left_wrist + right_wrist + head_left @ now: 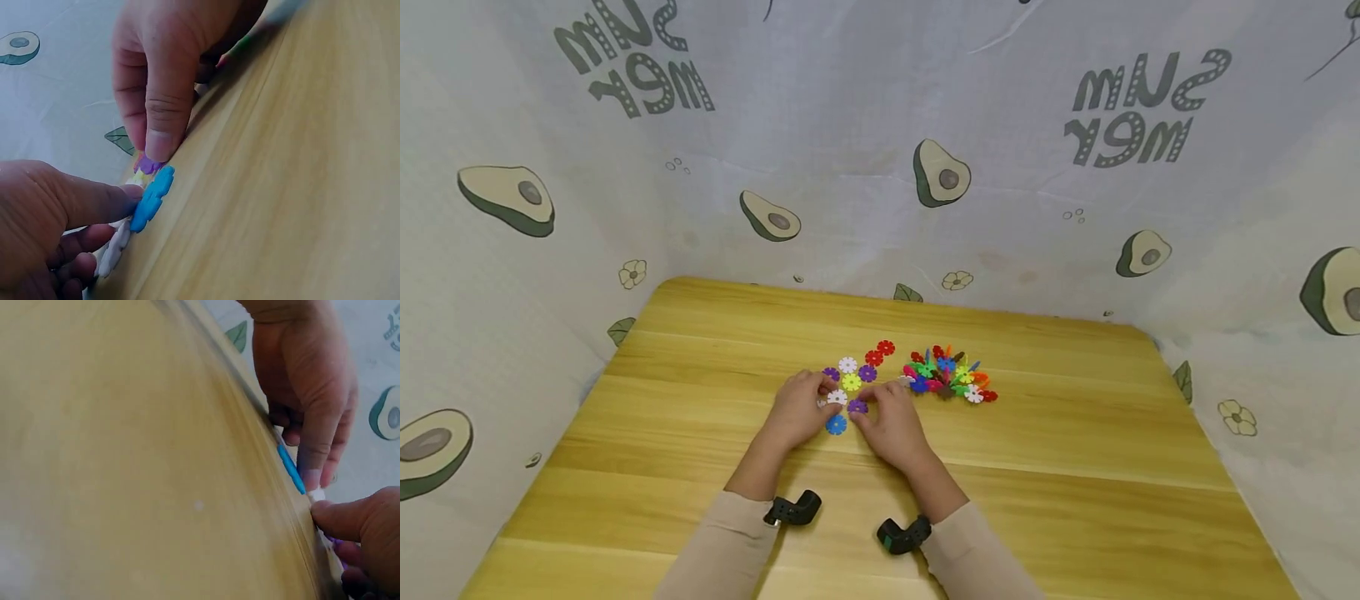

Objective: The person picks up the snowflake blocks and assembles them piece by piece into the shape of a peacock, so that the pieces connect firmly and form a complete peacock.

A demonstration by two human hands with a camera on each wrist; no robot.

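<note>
Flat, notched snowflake discs lie together in a pattern at the table's middle. My left hand (797, 409) pinches a white snowflake disc (837, 397) between thumb and fingers. From the other side, my right hand (895, 427) pinches a purple snowflake disc (857, 407) close beside it. A blue snowflake disc (837, 425) lies just below the white one; the left wrist view shows its edge next to the left thumb. Above are a yellow disc (851, 382), another white disc (847, 365) and two more purple ones. Fingers partly cover another pale disc at the left.
Two red discs (874, 358) continue the pattern at the upper right. To the right of the right hand sits a heap of mixed-colour discs (947, 375). Behind the wooden table (1075, 467) hangs a pale cloth (850, 150) printed with avocados.
</note>
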